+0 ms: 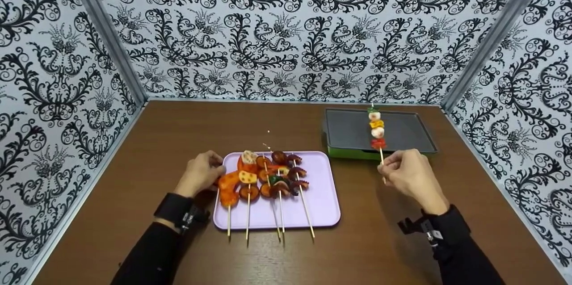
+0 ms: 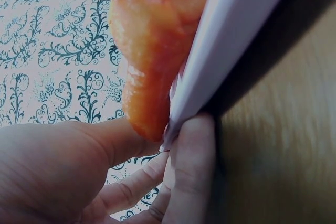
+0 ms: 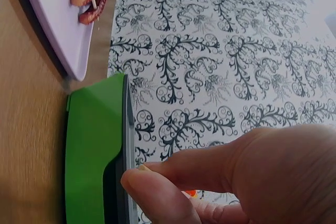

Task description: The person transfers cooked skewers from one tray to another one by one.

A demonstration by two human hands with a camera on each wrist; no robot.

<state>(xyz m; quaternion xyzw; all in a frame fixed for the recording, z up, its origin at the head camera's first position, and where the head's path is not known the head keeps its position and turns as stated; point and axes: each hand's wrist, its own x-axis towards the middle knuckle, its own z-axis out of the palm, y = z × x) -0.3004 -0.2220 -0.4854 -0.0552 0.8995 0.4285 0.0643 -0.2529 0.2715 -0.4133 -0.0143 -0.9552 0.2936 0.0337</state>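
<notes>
My left hand [image 1: 199, 174] grips the left rim of a lilac tray [image 1: 324, 191]. In the left wrist view its thumb lies on the food side and its fingers lie under the rim [image 2: 220, 45]. Several food skewers rest on the tray, among them an orange one [image 1: 229, 189] closest to that hand and one with dark red octopus-like pieces [image 1: 298, 173]. My right hand [image 1: 409, 173] pinches the stick end of another skewer [image 1: 376, 131], with red, white, yellow and green pieces. This skewer appears over the grill plate; whether it touches cannot be told.
A green-sided grill [image 1: 357, 153] with a flat dark plate [image 1: 402, 131] stands at the back right, close to the tray's corner. Stick ends stretch past the tray's front edge over the brown table [image 1: 348, 249]. Patterned walls [image 1: 277, 30] enclose the back and sides.
</notes>
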